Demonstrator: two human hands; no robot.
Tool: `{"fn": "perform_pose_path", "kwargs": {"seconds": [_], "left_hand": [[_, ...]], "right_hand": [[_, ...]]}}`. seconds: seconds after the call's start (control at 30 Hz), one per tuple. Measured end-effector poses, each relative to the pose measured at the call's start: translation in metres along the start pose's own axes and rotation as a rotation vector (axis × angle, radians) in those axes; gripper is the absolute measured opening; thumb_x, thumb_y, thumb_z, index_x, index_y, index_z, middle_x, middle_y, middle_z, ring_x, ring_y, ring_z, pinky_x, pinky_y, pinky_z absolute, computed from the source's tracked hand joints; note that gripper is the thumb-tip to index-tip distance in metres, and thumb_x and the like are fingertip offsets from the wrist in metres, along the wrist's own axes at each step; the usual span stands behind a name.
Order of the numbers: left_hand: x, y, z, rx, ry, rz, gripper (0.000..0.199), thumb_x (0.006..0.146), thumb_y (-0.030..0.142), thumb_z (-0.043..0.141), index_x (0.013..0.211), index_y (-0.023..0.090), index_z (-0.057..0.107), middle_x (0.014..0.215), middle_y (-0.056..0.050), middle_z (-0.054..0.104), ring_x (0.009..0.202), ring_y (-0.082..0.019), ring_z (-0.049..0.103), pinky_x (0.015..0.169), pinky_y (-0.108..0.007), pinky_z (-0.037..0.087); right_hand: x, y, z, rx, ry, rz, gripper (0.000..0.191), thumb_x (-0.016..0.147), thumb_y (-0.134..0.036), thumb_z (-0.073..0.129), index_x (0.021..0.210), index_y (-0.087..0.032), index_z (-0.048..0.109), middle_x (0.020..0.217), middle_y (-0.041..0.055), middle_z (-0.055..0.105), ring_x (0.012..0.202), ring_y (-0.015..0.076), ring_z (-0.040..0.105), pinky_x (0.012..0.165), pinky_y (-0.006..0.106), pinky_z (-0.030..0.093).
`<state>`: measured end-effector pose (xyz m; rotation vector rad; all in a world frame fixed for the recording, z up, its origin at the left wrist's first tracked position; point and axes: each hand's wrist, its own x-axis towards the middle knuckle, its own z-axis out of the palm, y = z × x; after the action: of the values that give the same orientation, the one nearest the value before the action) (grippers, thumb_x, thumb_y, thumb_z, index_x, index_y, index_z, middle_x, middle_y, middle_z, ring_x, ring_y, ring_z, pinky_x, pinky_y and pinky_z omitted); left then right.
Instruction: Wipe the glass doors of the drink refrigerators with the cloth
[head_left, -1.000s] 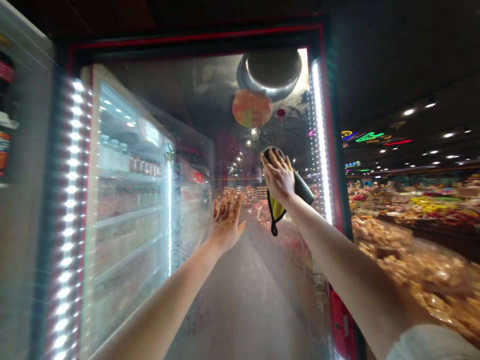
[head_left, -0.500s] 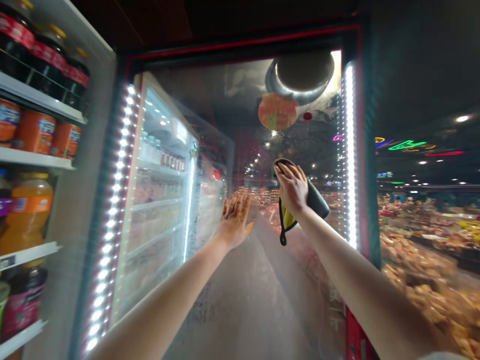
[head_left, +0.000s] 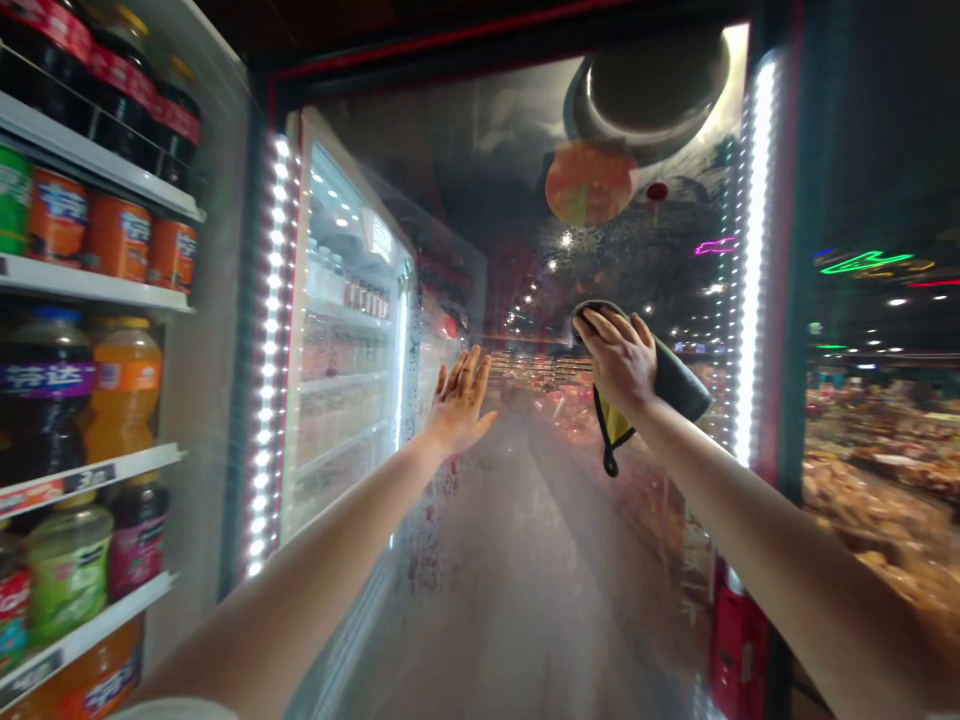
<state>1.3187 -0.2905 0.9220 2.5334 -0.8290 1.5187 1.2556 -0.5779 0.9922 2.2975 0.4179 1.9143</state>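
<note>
In front of me stands a glass fridge door (head_left: 510,560), its pane partly fogged. My right hand (head_left: 619,360) holds a folded grey and yellow cleaning cloth (head_left: 681,388) against the upper right part of the pane. The cloth's yellow side shows under the palm, and a small black loop hangs below it. To the left of it, my left hand (head_left: 457,405) is open, fingers stretched out with the palm toward the glass. It looks to be resting on the pane and holds nothing.
At the left are open fridge shelves (head_left: 112,470) with cola bottles (head_left: 124,75), orange cans (head_left: 120,237) and juice bottles (head_left: 124,385). LED strips (head_left: 756,250) line the door frame. Beyond the door at right are piles of goods (head_left: 862,500).
The view has shifted, so the door and shelves sit farther right. My right hand and the cloth appear slightly farther from my left hand. Both hands keep the same pose.
</note>
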Motion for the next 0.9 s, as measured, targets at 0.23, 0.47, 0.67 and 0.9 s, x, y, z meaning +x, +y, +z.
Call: {"fn": "perform_pose_path", "kwargs": {"seconds": [0.23, 0.47, 0.67, 0.9], "left_hand": [[-0.007, -0.017, -0.005, -0.022, -0.030, -0.009, 0.100, 0.090, 0.041, 0.066, 0.165, 0.017, 0.006, 0.173, -0.017, 0.010, 0.160, -0.035, 0.008, 0.128, -0.058, 0.013], [-0.018, -0.045, -0.009, -0.019, -0.035, 0.063, 0.105, 0.086, 0.039, 0.071, 0.166, 0.019, 0.006, 0.173, -0.016, 0.011, 0.160, -0.034, 0.008, 0.129, -0.056, 0.009], [-0.018, -0.065, -0.008, -0.016, -0.018, 0.054, 0.108, 0.085, 0.042, 0.071, 0.166, 0.019, 0.003, 0.173, -0.016, 0.011, 0.160, -0.034, 0.009, 0.129, -0.056, 0.011], [-0.023, -0.071, -0.007, -0.037, -0.034, 0.072, 0.107, 0.085, 0.047, 0.071, 0.165, 0.018, 0.007, 0.173, -0.015, 0.010, 0.160, -0.035, 0.007, 0.129, -0.057, 0.009]], "right_hand": [[-0.015, -0.080, 0.039, 0.033, -0.094, -0.252, 0.053, 0.105, -0.016, 0.040, 0.157, -0.025, 0.042, 0.162, 0.0058, 0.044, 0.150, 0.0256, 0.039, 0.126, 0.054, 0.020], [-0.047, -0.044, 0.017, 0.036, -0.119, -0.331, 0.045, 0.105, -0.020, 0.047, 0.147, -0.033, 0.056, 0.150, 0.0010, 0.060, 0.142, 0.0208, 0.050, 0.125, 0.045, 0.024], [0.008, -0.096, 0.046, 0.022, 0.084, 0.080, 0.053, 0.103, -0.020, 0.045, 0.155, -0.025, 0.046, 0.157, 0.0089, 0.052, 0.146, 0.0304, 0.043, 0.122, 0.058, 0.025], [-0.049, -0.129, 0.063, 0.000, -0.050, -0.474, 0.051, 0.102, -0.013, 0.047, 0.151, -0.027, 0.050, 0.155, 0.0035, 0.055, 0.143, 0.0232, 0.047, 0.125, 0.049, 0.024]]}}
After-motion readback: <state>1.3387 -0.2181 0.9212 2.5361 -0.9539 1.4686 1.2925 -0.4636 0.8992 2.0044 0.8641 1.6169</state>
